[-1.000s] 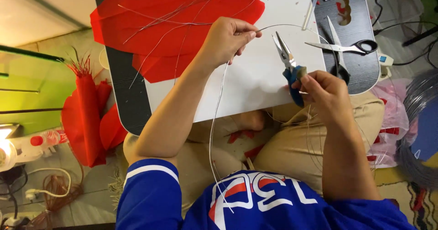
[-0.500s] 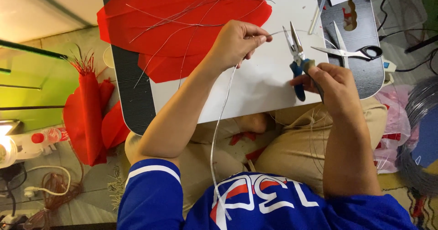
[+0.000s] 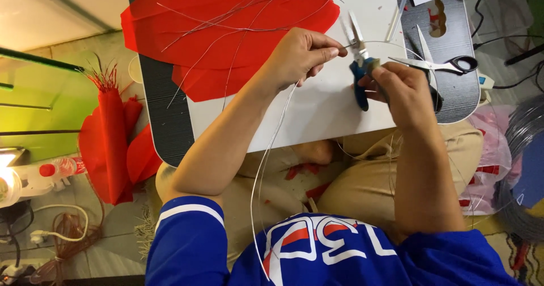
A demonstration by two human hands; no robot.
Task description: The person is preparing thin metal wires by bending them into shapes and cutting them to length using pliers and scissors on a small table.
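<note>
Wire (image 3: 266, 161), thin and silvery, runs from the person's lap up over the desk (image 3: 317, 116) edge into the left hand (image 3: 300, 53). Fingers there are pinched together on the strand, thumb and forefinger near its end, which looks like it keeps the end taut and level for the tool.

Right hand (image 3: 402, 90) is wrapped around the blue handles of a pair of pliers (image 3: 358, 65), fingers closed on the grips. Metal nose points up and away, tips just beside the pinched wire end; can't tell whether the nose is actually biting the wire (too small at this angle).

Both hands work above the white sheet on the desk, likely because it gives a plain background for a thin strand.

Around them:
- red fabric sheet (image 3: 226, 31) spread across the far left of the desk, several loose wire strands lying over it
- scissors (image 3: 447, 65) with black handles lying on the dark desk surface just right of the right hand
- more red fabric pieces (image 3: 110, 144) standing on the floor to the left
- plastic bottle (image 3: 51, 170) lying on the floor at far left, red cap and red-and-white label band
- pink plastic bag (image 3: 490, 167) on the floor at right, beside the knee
</note>
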